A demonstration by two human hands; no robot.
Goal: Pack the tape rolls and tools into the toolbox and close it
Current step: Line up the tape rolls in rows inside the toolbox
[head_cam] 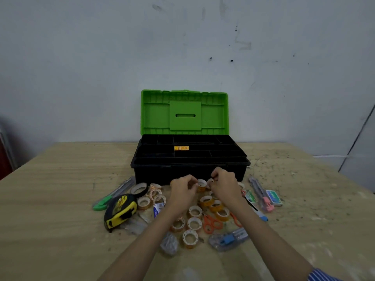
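The black toolbox (pixel 188 171) stands open with its green lid (pixel 184 112) upright against the wall. A row of yellow tape rolls (pixel 181 148) lies in its tray. My left hand (pixel 183 189) pinches a small tape roll (pixel 202 184) just in front of the box. Close to it on the right, my right hand (pixel 224 184) grips another small roll (pixel 211 181). Several more tape rolls (pixel 194 211) lie scattered on the table below my hands, along with orange scissors (pixel 211 222) and a yellow-black tape measure (pixel 119 209).
A black tape roll (pixel 139 189) and a green utility knife (pixel 109 197) lie at the left. A pink cutter (pixel 261 194), a small green box (pixel 274 196) and a blue cutter (pixel 229 239) lie right and front on the wooden table (pixel 60 199).
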